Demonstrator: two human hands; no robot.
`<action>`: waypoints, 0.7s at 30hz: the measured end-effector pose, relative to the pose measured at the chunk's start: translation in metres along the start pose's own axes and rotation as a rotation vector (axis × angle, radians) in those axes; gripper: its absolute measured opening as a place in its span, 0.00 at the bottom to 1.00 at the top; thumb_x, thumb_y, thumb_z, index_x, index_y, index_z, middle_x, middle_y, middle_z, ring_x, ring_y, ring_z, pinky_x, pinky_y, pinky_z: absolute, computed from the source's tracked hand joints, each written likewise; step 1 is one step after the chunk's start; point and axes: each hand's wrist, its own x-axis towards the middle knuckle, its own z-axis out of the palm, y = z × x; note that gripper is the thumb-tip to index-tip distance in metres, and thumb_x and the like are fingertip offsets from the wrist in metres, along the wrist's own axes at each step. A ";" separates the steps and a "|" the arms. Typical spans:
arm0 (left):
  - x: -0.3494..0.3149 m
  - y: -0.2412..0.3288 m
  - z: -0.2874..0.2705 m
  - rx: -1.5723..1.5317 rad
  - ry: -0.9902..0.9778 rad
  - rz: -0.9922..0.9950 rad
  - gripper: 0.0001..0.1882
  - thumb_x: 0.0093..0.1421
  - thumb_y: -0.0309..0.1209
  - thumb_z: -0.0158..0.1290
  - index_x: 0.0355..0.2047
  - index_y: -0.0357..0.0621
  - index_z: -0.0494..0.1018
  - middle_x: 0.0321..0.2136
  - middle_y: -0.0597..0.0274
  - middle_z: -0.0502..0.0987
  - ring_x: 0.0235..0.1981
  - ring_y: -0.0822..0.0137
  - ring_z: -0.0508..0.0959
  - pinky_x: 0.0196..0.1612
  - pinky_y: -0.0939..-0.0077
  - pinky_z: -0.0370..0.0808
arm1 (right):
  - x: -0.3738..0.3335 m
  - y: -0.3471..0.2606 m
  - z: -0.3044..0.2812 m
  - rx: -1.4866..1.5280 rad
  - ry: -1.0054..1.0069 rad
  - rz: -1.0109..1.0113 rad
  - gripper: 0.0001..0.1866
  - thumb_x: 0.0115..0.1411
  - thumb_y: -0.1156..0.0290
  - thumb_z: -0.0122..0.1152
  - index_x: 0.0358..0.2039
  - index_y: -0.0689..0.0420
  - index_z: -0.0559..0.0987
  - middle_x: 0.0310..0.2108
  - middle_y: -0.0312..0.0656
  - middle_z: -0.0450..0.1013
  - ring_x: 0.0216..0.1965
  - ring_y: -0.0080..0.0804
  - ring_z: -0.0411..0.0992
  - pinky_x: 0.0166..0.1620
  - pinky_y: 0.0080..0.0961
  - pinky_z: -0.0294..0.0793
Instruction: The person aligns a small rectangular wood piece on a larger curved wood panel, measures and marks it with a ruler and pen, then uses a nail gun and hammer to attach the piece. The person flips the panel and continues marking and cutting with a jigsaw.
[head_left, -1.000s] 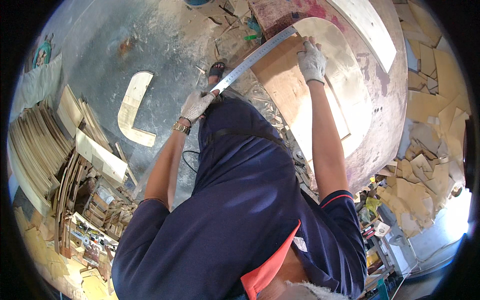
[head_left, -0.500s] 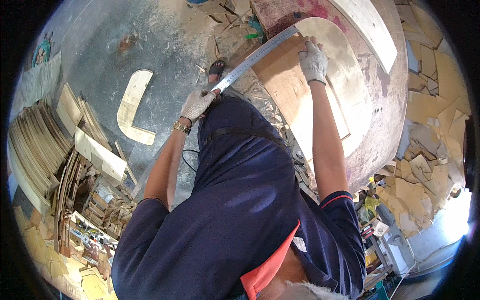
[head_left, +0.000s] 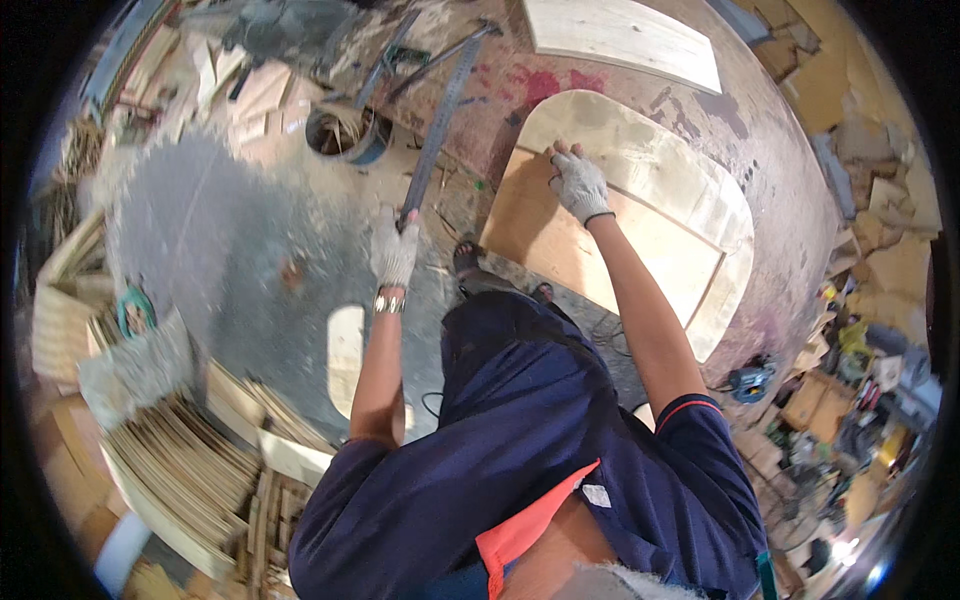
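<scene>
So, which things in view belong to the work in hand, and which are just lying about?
In use:
metal ruler, held in left hand
brown panel, under right hand
pale curved board beside it

Apparently just lying about:
straight plank at top
bucket
stacked wooden strips

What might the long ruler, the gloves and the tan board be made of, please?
Ruler: probably metal, smooth grey with faint sheen. Gloves: likely knitted fabric, matte and softly textured. Board: apparently bare wood, perhaps plywood, by its tan tone.
</scene>
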 end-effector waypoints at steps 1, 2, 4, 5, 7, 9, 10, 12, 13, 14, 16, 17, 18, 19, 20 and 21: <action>0.034 0.011 0.004 -0.012 0.016 0.098 0.19 0.64 0.45 0.57 0.41 0.41 0.71 0.30 0.48 0.78 0.36 0.44 0.79 0.40 0.52 0.72 | 0.000 -0.001 -0.001 0.016 -0.003 0.009 0.23 0.64 0.65 0.51 0.60 0.51 0.75 0.64 0.42 0.68 0.64 0.53 0.64 0.63 0.58 0.68; 0.072 0.026 0.010 -0.066 -0.017 0.132 0.18 0.63 0.43 0.58 0.41 0.42 0.70 0.30 0.48 0.79 0.36 0.43 0.79 0.40 0.51 0.73 | -0.001 -0.003 -0.002 0.020 -0.038 0.044 0.24 0.63 0.65 0.52 0.60 0.51 0.74 0.64 0.42 0.68 0.65 0.53 0.64 0.63 0.57 0.68; 0.142 0.058 0.023 -0.055 -0.032 0.226 0.15 0.61 0.38 0.59 0.41 0.42 0.71 0.31 0.46 0.80 0.36 0.42 0.80 0.40 0.50 0.73 | -0.001 -0.006 -0.004 -0.017 -0.043 0.055 0.27 0.60 0.67 0.56 0.62 0.48 0.74 0.67 0.40 0.66 0.67 0.54 0.62 0.66 0.48 0.66; 0.174 0.075 0.033 0.021 -0.023 0.261 0.15 0.60 0.36 0.60 0.41 0.42 0.71 0.32 0.45 0.81 0.37 0.42 0.80 0.41 0.50 0.73 | -0.002 -0.008 -0.005 -0.011 -0.039 0.067 0.27 0.60 0.66 0.56 0.61 0.48 0.74 0.67 0.40 0.66 0.68 0.51 0.60 0.67 0.51 0.64; 0.235 0.111 0.051 0.080 0.052 0.463 0.14 0.59 0.36 0.60 0.39 0.41 0.72 0.33 0.43 0.81 0.38 0.40 0.80 0.41 0.50 0.74 | -0.003 -0.011 -0.007 0.045 -0.071 0.134 0.26 0.60 0.65 0.57 0.61 0.46 0.75 0.68 0.37 0.65 0.70 0.47 0.58 0.70 0.53 0.58; 0.298 0.154 0.067 0.081 -0.071 0.331 0.13 0.57 0.36 0.61 0.36 0.40 0.74 0.29 0.46 0.81 0.33 0.44 0.81 0.35 0.52 0.75 | -0.004 -0.014 -0.008 0.064 -0.037 0.152 0.26 0.60 0.65 0.57 0.61 0.45 0.75 0.68 0.37 0.65 0.70 0.48 0.58 0.70 0.52 0.58; 0.327 0.175 0.074 -0.060 -0.183 0.226 0.13 0.57 0.37 0.61 0.34 0.40 0.75 0.23 0.49 0.81 0.25 0.49 0.83 0.29 0.54 0.76 | -0.004 -0.016 -0.008 0.065 -0.060 0.177 0.26 0.60 0.65 0.57 0.61 0.45 0.75 0.68 0.36 0.65 0.70 0.48 0.58 0.70 0.52 0.57; 0.375 0.214 0.078 0.081 -0.088 0.546 0.08 0.60 0.33 0.57 0.35 0.41 0.78 0.17 0.60 0.77 0.15 0.66 0.78 0.17 0.66 0.71 | -0.006 -0.018 -0.008 0.069 -0.055 0.195 0.25 0.60 0.64 0.57 0.60 0.45 0.76 0.68 0.36 0.65 0.71 0.49 0.57 0.70 0.53 0.58; 0.392 0.228 0.076 0.036 -0.250 0.412 0.12 0.59 0.36 0.59 0.37 0.40 0.78 0.21 0.54 0.80 0.19 0.61 0.81 0.23 0.63 0.74 | -0.005 -0.019 -0.007 0.076 -0.046 0.194 0.25 0.61 0.64 0.57 0.60 0.45 0.76 0.68 0.36 0.65 0.71 0.50 0.58 0.70 0.53 0.58; 0.399 0.236 0.076 0.092 -0.251 0.466 0.19 0.57 0.43 0.60 0.38 0.39 0.79 0.27 0.46 0.83 0.28 0.52 0.84 0.33 0.58 0.78 | -0.004 -0.018 -0.007 0.079 -0.037 0.196 0.24 0.61 0.64 0.56 0.60 0.45 0.76 0.68 0.36 0.65 0.71 0.50 0.58 0.70 0.54 0.58; 0.399 0.257 0.087 0.481 0.120 0.614 0.28 0.56 0.54 0.60 0.46 0.43 0.77 0.48 0.39 0.80 0.48 0.41 0.80 0.49 0.47 0.77 | -0.004 -0.019 -0.004 0.081 0.001 0.199 0.23 0.62 0.64 0.55 0.58 0.46 0.77 0.67 0.36 0.66 0.71 0.51 0.58 0.69 0.55 0.59; 0.389 0.262 0.096 0.478 0.157 0.623 0.31 0.56 0.56 0.60 0.48 0.44 0.75 0.52 0.39 0.77 0.52 0.41 0.78 0.52 0.47 0.76 | -0.005 -0.018 -0.002 0.083 0.007 0.199 0.22 0.62 0.64 0.55 0.58 0.46 0.77 0.67 0.36 0.66 0.71 0.51 0.57 0.69 0.55 0.59; 0.373 0.267 0.108 0.475 0.164 0.610 0.33 0.55 0.57 0.60 0.50 0.45 0.74 0.56 0.39 0.75 0.55 0.42 0.76 0.54 0.46 0.74 | -0.005 -0.018 0.000 0.076 -0.003 0.212 0.22 0.62 0.65 0.54 0.58 0.46 0.78 0.68 0.36 0.66 0.71 0.51 0.57 0.69 0.55 0.59; 0.353 0.270 0.124 0.467 0.109 0.760 0.35 0.56 0.58 0.59 0.54 0.45 0.73 0.58 0.39 0.73 0.58 0.42 0.74 0.56 0.48 0.73 | -0.005 -0.017 0.001 0.115 -0.016 0.223 0.23 0.62 0.66 0.54 0.59 0.45 0.77 0.68 0.37 0.65 0.71 0.51 0.57 0.71 0.54 0.56; 0.329 0.270 0.140 0.450 0.061 0.921 0.38 0.56 0.59 0.58 0.57 0.45 0.71 0.61 0.38 0.70 0.61 0.43 0.71 0.59 0.50 0.72 | -0.006 -0.018 0.003 0.141 0.010 0.195 0.23 0.61 0.66 0.54 0.59 0.44 0.77 0.69 0.37 0.64 0.72 0.51 0.57 0.71 0.54 0.55; 0.300 0.272 0.161 0.459 0.023 1.034 0.40 0.56 0.59 0.58 0.61 0.45 0.69 0.62 0.38 0.68 0.63 0.43 0.69 0.61 0.51 0.71 | -0.005 -0.017 0.002 0.147 0.009 0.192 0.24 0.61 0.65 0.55 0.59 0.44 0.77 0.69 0.37 0.64 0.72 0.51 0.56 0.71 0.53 0.54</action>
